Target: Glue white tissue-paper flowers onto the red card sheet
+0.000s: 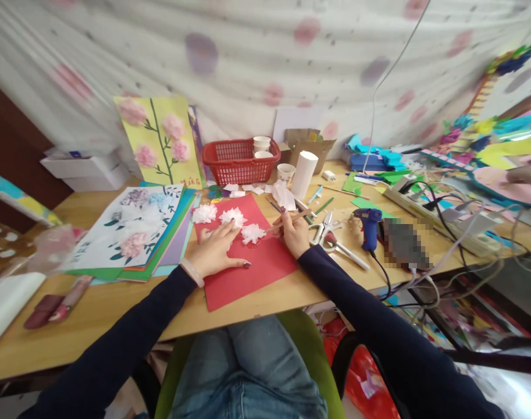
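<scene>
On red paper (256,279), rightmost white flower (253,234) lies between spread-open left hand (217,251) and right hand (295,234), which pinches a thin stick (271,228) slanting leftward to flower's edge.

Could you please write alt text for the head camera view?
A person's left hand rests among three white ruffled flowers on red paper; the right hand holds a thin tool beside one. A red basket, scissors and blue glue gun sit on the table.
</scene>
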### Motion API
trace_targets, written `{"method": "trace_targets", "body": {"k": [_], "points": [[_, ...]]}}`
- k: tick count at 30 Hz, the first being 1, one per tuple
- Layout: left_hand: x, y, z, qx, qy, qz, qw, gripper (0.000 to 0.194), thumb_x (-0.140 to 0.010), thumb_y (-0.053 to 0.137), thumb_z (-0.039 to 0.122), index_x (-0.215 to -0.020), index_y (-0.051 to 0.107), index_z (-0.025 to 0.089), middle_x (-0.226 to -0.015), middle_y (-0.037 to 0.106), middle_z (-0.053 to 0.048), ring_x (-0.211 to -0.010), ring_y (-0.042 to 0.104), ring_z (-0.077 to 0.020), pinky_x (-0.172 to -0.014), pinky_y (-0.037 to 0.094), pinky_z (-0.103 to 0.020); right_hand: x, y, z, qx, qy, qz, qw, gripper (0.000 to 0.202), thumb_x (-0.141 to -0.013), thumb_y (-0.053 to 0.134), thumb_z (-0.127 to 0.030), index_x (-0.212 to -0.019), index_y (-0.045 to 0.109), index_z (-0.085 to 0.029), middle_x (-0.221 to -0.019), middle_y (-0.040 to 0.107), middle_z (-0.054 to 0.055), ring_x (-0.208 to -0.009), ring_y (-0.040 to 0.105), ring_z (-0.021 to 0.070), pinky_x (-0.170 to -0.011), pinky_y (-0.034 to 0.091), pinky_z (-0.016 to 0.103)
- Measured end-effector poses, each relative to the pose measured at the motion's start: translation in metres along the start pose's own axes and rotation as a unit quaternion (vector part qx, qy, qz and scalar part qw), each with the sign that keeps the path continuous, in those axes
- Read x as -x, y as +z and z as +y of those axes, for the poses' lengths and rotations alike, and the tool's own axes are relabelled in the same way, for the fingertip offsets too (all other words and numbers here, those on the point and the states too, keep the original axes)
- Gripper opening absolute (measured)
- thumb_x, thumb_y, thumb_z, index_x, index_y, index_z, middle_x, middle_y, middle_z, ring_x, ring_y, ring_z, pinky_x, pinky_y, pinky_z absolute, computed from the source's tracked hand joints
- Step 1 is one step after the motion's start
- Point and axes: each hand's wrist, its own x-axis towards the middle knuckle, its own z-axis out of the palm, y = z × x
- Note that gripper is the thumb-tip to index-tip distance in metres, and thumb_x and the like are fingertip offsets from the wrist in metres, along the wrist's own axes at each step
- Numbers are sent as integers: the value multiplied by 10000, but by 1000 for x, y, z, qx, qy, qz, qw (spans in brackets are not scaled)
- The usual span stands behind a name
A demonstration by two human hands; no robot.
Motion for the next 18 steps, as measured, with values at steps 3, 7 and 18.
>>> {"method": "trace_targets", "body": {"k": [3,7,18], "points": [[0,-1,1,-13,3,6,1000,974,-724,678,739,-1521,405,249,-1628,272,-181,-1471,234,-467,-1132,152,-705,0,0,-2,-5,-3,-4,1000,690,-811,419,-843,-616,591,-203,-463,619,40,-374,564,146,-376,459,254],[1,-5,6,-38,-3,-6,999,914,-738,687,715,-1496,447,265,-1635,260,-165,-1479,182,-479,-1105,128,-751,1,3,-2,-15,5,-59,998,649,-767,529,-826,-620,611,-200,-474,629,40,-402,597,165,-395,493,267],[5,-15,17,-107,-25,-42,993,836,-810,634,684,-1501,437,258,-1653,218,-112,-1491,195,-437,-1109,188,-738,-3,8,6,-49,33,-52,997,674,-720,525,-863,-615,620,-204,-484,635,42,-411,593,154,-412,484,253]]}}
